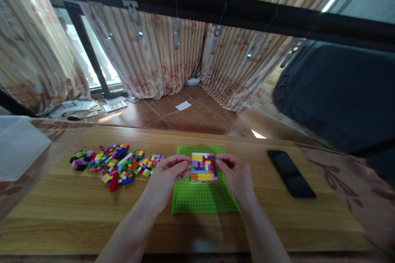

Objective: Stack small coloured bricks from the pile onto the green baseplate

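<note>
A square block of many-coloured bricks stands on a bright green baseplate in the middle of the wooden table. My left hand grips the block's left side with curled fingers. My right hand grips its right side the same way. A loose heap of small coloured bricks lies on the table to the left of my left hand.
A black phone lies flat on the table to the right. A translucent plastic sheet covers the table's far left corner. Beyond the table's back edge are a tiled floor, patterned curtains and a dark cushion at right.
</note>
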The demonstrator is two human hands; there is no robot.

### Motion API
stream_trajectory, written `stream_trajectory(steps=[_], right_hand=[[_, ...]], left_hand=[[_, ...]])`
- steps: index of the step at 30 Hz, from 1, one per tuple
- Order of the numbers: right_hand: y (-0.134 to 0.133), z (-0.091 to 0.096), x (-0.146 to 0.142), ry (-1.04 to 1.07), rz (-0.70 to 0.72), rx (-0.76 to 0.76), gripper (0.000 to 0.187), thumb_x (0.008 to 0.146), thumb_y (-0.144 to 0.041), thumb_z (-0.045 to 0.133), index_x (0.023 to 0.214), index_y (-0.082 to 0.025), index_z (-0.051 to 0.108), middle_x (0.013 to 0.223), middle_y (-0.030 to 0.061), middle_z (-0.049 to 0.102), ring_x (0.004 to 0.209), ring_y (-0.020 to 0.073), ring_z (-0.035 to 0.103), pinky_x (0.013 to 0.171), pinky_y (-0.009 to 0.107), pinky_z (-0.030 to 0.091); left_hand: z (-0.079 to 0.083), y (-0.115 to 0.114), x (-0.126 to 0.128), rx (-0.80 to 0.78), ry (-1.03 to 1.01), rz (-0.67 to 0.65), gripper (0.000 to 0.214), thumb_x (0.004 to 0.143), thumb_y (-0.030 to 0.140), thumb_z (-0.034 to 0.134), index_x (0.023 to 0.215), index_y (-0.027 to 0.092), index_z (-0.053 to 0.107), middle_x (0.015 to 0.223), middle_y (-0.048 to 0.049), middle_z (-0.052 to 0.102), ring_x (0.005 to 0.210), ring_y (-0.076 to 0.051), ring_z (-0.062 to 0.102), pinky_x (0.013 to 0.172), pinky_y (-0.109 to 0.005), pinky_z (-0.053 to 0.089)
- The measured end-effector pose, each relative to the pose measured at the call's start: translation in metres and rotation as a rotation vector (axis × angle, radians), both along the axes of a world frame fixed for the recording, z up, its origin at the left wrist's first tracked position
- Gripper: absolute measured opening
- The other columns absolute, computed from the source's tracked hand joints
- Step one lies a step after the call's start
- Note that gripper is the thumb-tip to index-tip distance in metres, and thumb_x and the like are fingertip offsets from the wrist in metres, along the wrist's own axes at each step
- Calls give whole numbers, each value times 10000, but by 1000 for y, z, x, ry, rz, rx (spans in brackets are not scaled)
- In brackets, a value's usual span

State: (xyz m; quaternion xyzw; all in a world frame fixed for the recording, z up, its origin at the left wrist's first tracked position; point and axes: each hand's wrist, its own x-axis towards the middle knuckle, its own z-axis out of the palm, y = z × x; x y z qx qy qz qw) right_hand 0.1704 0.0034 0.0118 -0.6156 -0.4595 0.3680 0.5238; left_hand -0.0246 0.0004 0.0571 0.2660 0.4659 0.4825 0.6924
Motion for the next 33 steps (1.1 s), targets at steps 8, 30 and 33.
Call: stream_trajectory(steps=[8,30,33], right_hand=[[3,2,-5,135,-70,10,244,612,-385,783,737,-181,736,690,33,719,641,177,647,634,325,544],[1,17,-5,190,-206,59,250,596,-386,781,695,-168,707,593,10,649,537,124,562,523,265,501],[-3,25,-5,161,-241,140,234,642,-382,767,722,-171,705,598,2,639,540,111,547,515,241,475]], left_hand=[[-1,-1,5,-45,32,9,253,562,196,826,787,123,737,697,-33,711,616,-100,618,612,-212,495],[1,-1,5,16,82,7,286,574,218,832,825,126,731,715,-30,710,628,-102,616,632,-220,510],[1,-1,4,59,94,-7,296,575,271,840,806,125,727,734,-38,714,650,-112,621,629,-221,508]])
